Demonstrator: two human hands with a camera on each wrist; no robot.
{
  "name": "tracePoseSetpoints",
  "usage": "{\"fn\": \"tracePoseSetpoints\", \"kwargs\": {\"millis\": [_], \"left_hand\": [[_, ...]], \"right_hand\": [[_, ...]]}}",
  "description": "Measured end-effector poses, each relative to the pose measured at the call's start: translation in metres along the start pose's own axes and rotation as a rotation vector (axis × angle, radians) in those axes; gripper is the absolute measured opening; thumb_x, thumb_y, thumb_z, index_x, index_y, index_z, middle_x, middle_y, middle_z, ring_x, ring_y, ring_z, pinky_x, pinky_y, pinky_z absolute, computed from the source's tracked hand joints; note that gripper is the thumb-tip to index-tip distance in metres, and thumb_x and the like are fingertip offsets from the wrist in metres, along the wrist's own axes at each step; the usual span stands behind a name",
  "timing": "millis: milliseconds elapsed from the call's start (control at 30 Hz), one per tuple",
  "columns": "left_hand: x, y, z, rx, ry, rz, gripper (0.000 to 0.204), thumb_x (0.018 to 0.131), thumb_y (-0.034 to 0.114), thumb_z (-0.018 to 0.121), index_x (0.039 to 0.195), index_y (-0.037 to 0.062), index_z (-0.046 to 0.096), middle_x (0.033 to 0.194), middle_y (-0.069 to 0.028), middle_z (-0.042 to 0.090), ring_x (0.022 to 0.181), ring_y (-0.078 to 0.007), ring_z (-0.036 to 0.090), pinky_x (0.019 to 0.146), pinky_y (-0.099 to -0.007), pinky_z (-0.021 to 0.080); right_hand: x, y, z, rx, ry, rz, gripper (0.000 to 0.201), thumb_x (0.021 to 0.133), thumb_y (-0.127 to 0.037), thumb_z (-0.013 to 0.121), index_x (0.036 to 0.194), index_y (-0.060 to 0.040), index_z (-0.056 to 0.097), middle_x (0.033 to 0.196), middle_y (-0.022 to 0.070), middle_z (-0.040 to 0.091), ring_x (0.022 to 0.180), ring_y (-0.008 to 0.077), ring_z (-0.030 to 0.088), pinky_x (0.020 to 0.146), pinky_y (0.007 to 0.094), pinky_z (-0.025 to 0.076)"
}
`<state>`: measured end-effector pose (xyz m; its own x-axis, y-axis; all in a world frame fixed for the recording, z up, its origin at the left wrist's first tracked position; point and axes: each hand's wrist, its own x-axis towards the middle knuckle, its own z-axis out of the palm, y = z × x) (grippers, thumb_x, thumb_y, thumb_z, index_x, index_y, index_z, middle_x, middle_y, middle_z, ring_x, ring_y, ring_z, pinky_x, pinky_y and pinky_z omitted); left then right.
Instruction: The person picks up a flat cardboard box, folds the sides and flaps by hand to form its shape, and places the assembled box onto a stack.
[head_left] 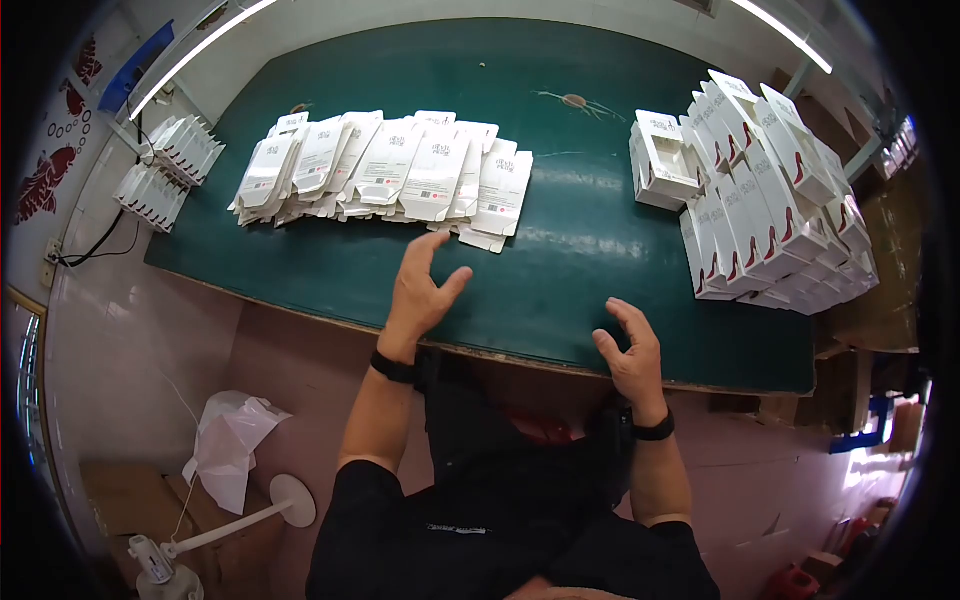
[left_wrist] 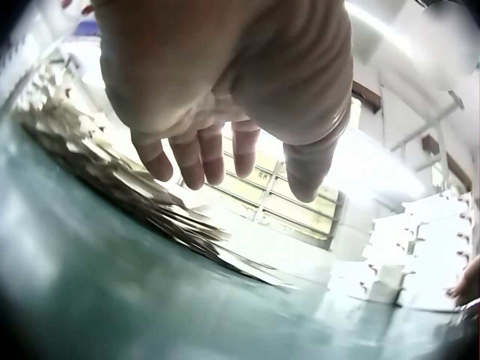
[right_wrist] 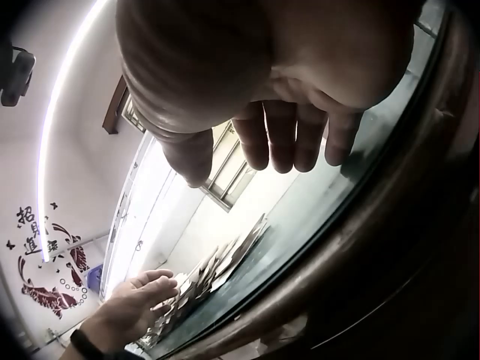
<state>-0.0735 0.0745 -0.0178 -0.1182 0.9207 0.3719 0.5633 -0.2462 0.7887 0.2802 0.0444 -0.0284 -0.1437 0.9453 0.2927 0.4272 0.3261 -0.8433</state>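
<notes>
Flat white cartons (head_left: 385, 165) lie in overlapping piles on the green table (head_left: 570, 260). Just below their near edge is my left hand (head_left: 425, 290), fingers relaxed and holding nothing; the left wrist view shows the same hand (left_wrist: 225, 82) with the carton pile (left_wrist: 135, 184) beside it. My right hand (head_left: 635, 355) hovers over the table's front edge, loosely spread and holding nothing. In the right wrist view its fingers hang relaxed from the palm (right_wrist: 277, 82), with the left hand (right_wrist: 131, 311) beyond.
Folded white boxes (head_left: 760, 210) are stacked at the table's right end. More boxes (head_left: 170, 170) stand at the far left. Below the table, a white bag (head_left: 230, 445) and a white stand (head_left: 290, 500) are at the left.
</notes>
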Motion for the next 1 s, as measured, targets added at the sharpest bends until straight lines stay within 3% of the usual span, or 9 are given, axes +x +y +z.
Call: {"fn": "tracePoseSetpoints", "kwargs": {"millis": [67,200,333,467,600,733,867,1000], "left_hand": [[0.025,-0.02,-0.006,0.296,0.073,0.181,0.057,0.083,0.023,0.084,0.132,0.0036,0.063,0.133,-0.0174,0.063,0.123,-0.0373,0.06,0.103,-0.0454,0.049],[0.051,-0.025,-0.005,0.631,0.149,0.199,0.053,0.082,0.021,0.084,0.128,0.0058,0.064,0.122,-0.0159,0.065,0.114,-0.0366,0.062,0.096,-0.0459,0.05],[0.068,-0.029,0.004,0.726,0.148,0.283,0.038,0.083,0.019,0.083,0.116,0.0083,0.069,0.107,-0.0123,0.066,0.105,-0.0335,0.064,0.092,-0.0459,0.049],[0.08,-0.028,0.003,0.827,0.082,0.221,0.022,0.085,0.015,0.08,0.103,0.0077,0.07,0.099,-0.0119,0.067,0.099,-0.0315,0.067,0.086,-0.0432,0.05],[0.073,-0.017,0.004,0.71,0.244,0.332,0.012,0.086,0.009,0.078,0.095,0.0061,0.069,0.095,-0.0112,0.067,0.092,-0.0299,0.067,0.083,-0.0427,0.051],[0.065,-0.006,0.002,0.444,0.411,0.399,0.011,0.089,0.003,0.075,0.097,0.0042,0.066,0.096,-0.0109,0.067,0.088,-0.0293,0.065,0.081,-0.0405,0.052],[0.052,0.021,-0.004,0.354,0.552,0.484,0.012,0.092,0.0,0.074,0.098,0.0025,0.064,0.097,-0.0102,0.067,0.088,-0.0281,0.063,0.08,-0.0379,0.053],[0.032,0.05,-0.008,0.26,0.559,0.558,0.014,0.092,0.0,0.075,0.1,0.0049,0.065,0.099,-0.0098,0.069,0.091,-0.0297,0.064,0.083,-0.0384,0.052]], "right_hand": [[-0.007,0.004,0.003,-0.001,0.006,-0.021,0.042,0.091,-0.017,0.079,0.127,0.0019,0.067,0.135,0.0181,0.067,0.125,0.0316,0.065,0.107,0.0383,0.05],[-0.008,0.005,0.006,0.009,0.032,-0.035,0.039,0.091,-0.018,0.08,0.123,0.0025,0.069,0.131,0.0191,0.069,0.121,0.0336,0.067,0.104,0.0388,0.051],[-0.009,0.007,0.006,0.023,0.057,-0.033,0.035,0.091,-0.017,0.079,0.12,0.0021,0.07,0.128,0.0184,0.07,0.119,0.0331,0.068,0.103,0.0384,0.052],[-0.009,0.007,0.006,0.029,0.07,-0.038,0.033,0.091,-0.016,0.079,0.117,0.0015,0.071,0.126,0.0174,0.071,0.117,0.0324,0.068,0.101,0.038,0.053],[-0.01,0.009,0.006,0.026,0.08,-0.047,0.031,0.091,-0.015,0.078,0.116,0.001,0.071,0.124,0.0166,0.072,0.116,0.0318,0.069,0.101,0.0377,0.053],[-0.01,0.009,0.006,0.03,0.076,-0.047,0.03,0.091,-0.014,0.078,0.116,0.0007,0.072,0.123,0.0161,0.072,0.115,0.0315,0.069,0.1,0.0376,0.053],[-0.009,0.007,0.004,0.072,0.08,-0.033,0.032,0.091,-0.015,0.079,0.118,0.0003,0.071,0.124,0.0162,0.072,0.115,0.0321,0.069,0.1,0.0381,0.053],[-0.003,-0.008,-0.002,0.07,0.122,-0.089,0.038,0.091,-0.012,0.079,0.125,-0.0007,0.069,0.13,0.0156,0.069,0.119,0.0309,0.067,0.103,0.0381,0.052]]}}
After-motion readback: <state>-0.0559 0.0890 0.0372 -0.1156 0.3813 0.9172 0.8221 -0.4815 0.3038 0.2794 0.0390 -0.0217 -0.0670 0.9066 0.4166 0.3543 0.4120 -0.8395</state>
